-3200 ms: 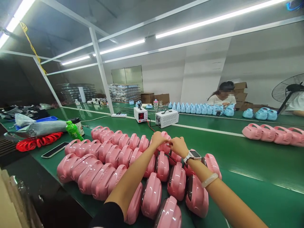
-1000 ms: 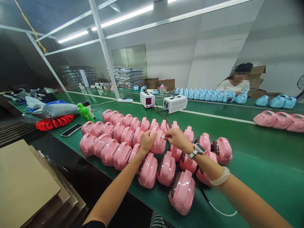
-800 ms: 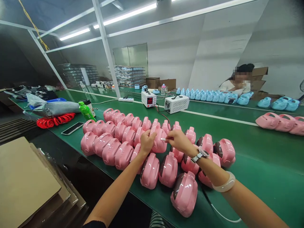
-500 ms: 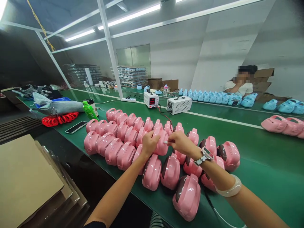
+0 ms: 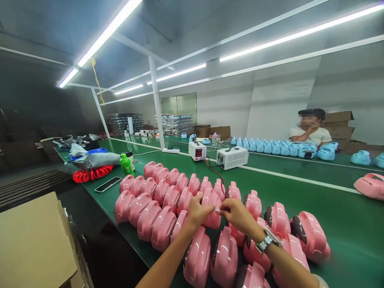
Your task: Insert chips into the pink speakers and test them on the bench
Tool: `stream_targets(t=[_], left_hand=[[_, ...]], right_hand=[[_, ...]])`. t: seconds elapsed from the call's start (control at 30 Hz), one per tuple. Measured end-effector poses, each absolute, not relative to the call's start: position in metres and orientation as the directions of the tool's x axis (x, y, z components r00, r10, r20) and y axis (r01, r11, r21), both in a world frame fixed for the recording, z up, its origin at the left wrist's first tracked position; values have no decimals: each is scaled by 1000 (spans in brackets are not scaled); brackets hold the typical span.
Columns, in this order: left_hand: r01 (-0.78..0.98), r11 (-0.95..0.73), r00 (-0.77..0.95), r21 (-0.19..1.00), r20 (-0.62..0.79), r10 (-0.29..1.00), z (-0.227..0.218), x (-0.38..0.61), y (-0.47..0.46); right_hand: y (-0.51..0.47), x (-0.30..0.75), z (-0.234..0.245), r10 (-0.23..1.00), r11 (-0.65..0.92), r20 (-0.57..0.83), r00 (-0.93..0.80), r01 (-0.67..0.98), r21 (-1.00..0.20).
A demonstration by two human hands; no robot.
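Many glossy pink plastic housings with top handles (image 5: 163, 228) stand in rows on the green table. My left hand (image 5: 198, 212) is closed around the handle area of one pink housing (image 5: 213, 220) in the middle, its thumb pointing right. Just right of that thumb, my right hand (image 5: 238, 216) pinches a small white piece (image 5: 217, 210), seemingly a plug, close against the same housing. A red wire (image 5: 220, 176) runs from the instruments down behind my right hand; its end is hidden there.
Behind the rows stand a power supply with red digits (image 5: 197, 152) and a white vented box (image 5: 232, 158). At left lie a phone (image 5: 108, 184), a green bottle (image 5: 126, 165) and a red coiled hose (image 5: 93, 174). A person (image 5: 312, 130) sits behind blue housings (image 5: 276, 147).
The view has tilted upward, so the table and hands sit lower in the picture. Both hands keep their hold at the same pink housing, the white piece still between them.
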State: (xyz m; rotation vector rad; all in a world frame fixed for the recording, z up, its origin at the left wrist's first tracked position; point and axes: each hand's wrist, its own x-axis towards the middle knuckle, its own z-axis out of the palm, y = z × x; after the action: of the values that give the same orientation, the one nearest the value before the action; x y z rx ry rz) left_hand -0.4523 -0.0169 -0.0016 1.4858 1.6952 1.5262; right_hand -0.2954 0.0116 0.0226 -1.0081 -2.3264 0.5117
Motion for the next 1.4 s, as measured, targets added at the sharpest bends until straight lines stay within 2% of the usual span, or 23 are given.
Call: stream_targets(t=[0.23,0.5,0.7,0.83,0.97,1.07,1.2,1.4], left_hand=[[390,-141,-311,910,275,910,-4,-455,-19],[549,-5,-296,836,200,934,-4,-445,-8],[597,55,-226,801,102,969,10,-436,-12],[518,14,-248,856,135,959,7,-461,-61],[398,-23,-254,917,134,958,-19,-464,-119],[316,-55,-347,947,169,922,-41,-452,-137],[172,-78,-508,982,156,847,-52,-439,-139],[-135,-215,-556,967,106,825,-35,-432,-151]], right_hand=[[8,-298,20,765,625,287,-576,560,-543],[10,-245,61,813,580,271,-515,676,-455],[-43,-243,52,753,638,175,-634,639,-430],[-66,-270,31,709,678,106,-697,632,-375],[-73,-296,25,617,764,68,-784,576,-292],[-78,-307,24,558,811,46,-828,533,-240],[-82,-306,23,562,813,41,-826,542,-212],[-88,-304,21,586,800,91,-805,556,-225]])
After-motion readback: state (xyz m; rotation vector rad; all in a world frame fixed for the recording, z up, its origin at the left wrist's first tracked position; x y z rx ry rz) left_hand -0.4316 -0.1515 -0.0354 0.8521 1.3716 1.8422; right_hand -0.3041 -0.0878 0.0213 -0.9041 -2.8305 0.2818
